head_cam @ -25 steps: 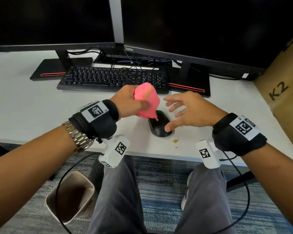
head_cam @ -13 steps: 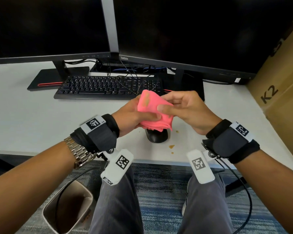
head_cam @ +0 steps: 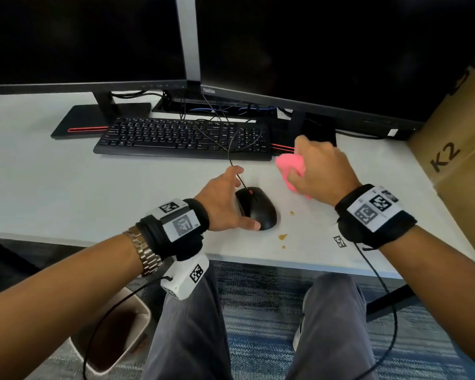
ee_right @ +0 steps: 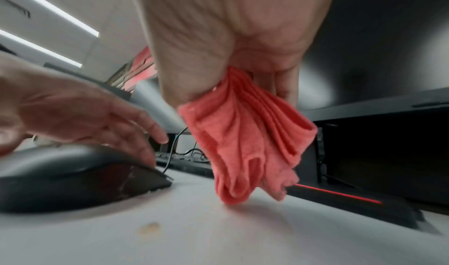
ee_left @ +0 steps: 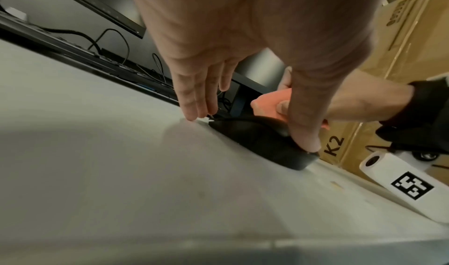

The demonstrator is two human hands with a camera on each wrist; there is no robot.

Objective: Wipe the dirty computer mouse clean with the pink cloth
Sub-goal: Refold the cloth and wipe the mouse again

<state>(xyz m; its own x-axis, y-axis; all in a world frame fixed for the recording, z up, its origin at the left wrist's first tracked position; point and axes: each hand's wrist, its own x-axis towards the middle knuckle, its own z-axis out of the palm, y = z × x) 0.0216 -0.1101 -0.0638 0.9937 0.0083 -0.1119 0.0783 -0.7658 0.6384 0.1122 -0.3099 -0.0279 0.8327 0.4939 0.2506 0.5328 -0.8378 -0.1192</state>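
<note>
A black wired mouse (head_cam: 259, 209) lies on the white desk (head_cam: 66, 182) near its front edge. My left hand (head_cam: 240, 198) spans it from the left, with the thumb touching the mouse's rear and straight fingers reaching past its front to the desk by the cable. In the left wrist view the thumb presses the mouse (ee_left: 255, 140). My right hand (head_cam: 307, 165) grips the bunched pink cloth (head_cam: 288, 167) just right of and beyond the mouse. Seen from the right wrist, the cloth (ee_right: 243, 144) hangs from the fist, its lowest folds about at the desk surface, apart from the mouse (ee_right: 73, 173).
Brown spots (head_cam: 282, 237) stain the desk right of the mouse. A black keyboard (head_cam: 181, 138) and two monitors stand behind, with the mouse cable (head_cam: 231, 152) running across the keyboard. A cardboard box (head_cam: 450, 149) stands at the right. A waste bin (head_cam: 115, 330) sits below the desk.
The cloth passed from my left hand to my right, which carried it to the right of the mouse. My left hand dropped onto the mouse.
</note>
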